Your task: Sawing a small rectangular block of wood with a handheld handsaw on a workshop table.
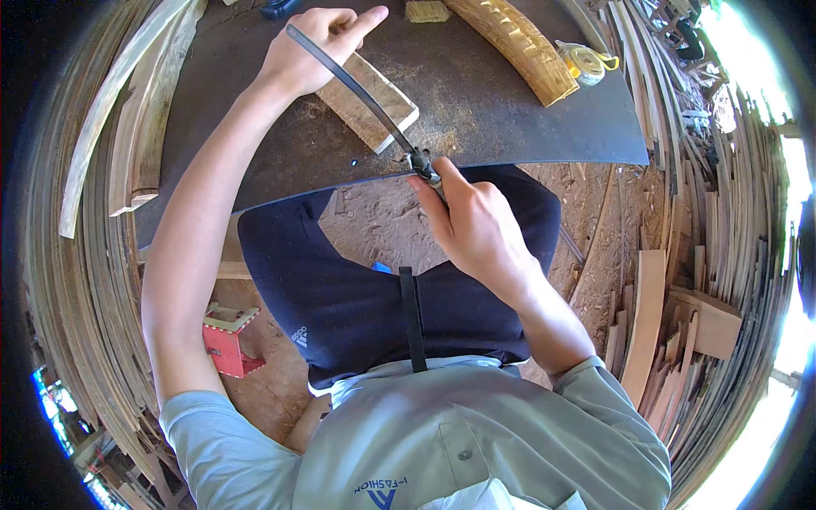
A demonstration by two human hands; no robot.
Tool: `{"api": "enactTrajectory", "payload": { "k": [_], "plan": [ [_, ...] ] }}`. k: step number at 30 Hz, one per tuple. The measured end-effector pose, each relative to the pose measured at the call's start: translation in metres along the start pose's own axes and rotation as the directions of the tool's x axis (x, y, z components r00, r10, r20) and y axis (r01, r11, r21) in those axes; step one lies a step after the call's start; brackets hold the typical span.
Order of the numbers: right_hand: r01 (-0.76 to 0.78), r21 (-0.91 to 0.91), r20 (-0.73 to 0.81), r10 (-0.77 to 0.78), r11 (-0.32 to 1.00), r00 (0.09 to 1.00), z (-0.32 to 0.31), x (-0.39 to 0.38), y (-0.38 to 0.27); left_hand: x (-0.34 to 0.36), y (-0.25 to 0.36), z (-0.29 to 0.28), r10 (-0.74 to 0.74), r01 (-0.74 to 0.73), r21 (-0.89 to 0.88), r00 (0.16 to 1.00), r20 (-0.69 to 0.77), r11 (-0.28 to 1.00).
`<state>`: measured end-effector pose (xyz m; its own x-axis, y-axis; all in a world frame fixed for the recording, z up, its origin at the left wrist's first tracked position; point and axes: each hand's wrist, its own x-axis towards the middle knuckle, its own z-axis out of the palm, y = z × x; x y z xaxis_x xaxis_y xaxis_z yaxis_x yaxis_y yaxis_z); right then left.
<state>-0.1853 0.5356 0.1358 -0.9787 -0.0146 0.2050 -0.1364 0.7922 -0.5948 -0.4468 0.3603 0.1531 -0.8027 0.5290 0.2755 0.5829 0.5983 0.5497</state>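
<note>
My right hand [484, 225] is closed round the handle of a hacksaw [361, 92] near the front edge of the dark table. Its narrow dark metal frame slants away to the far left, passing over a pale wooden block [374, 106] and in front of my left wrist. The blade cannot be made out. At the block's far end, my left hand [314, 51] bears down with curled fingers, one digit sticking out to the right. Part of its grip is hidden. Sawdust lies on the table beside the block's near end.
The dark table [510, 140] carries a curved, notched wooden piece [514, 47], a clear-and-yellow tape measure [586, 64] and a small wood offcut [427, 11]. Long planks [140, 127] lean at left. Stacked boards [722, 212] line the right. A red stool [228, 344] stands below left.
</note>
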Motion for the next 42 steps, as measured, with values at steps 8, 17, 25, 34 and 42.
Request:
{"api": "enactTrajectory", "payload": {
  "k": [8,17,25,34,42],
  "plan": [
    [-0.024,0.027,-0.003,0.024,0.999,1.000,-0.001,0.001,-0.001,0.010,-0.015,0.011,0.123,-0.123,0.039,0.992,-0.019,0.992],
    [-0.034,0.022,-0.001,0.034,0.999,0.999,0.002,0.000,-0.003,0.005,-0.017,0.011,0.165,-0.165,-0.029,0.986,-0.028,0.986],
    [-0.063,-0.136,-0.026,0.060,0.989,0.998,0.003,-0.001,-0.008,0.001,0.025,-0.006,0.131,-0.132,-0.015,0.990,-0.045,0.991],
    [-0.277,-0.182,0.238,0.316,0.943,0.918,-0.051,-0.099,0.019,-0.001,0.032,-0.011,-0.068,0.069,-0.055,0.997,0.024,0.996],
    [-0.169,0.026,0.043,0.168,0.985,0.985,-0.054,-0.050,0.000,-0.001,-0.007,0.005,0.066,-0.066,0.001,0.998,0.005,0.998]
  ]
}}
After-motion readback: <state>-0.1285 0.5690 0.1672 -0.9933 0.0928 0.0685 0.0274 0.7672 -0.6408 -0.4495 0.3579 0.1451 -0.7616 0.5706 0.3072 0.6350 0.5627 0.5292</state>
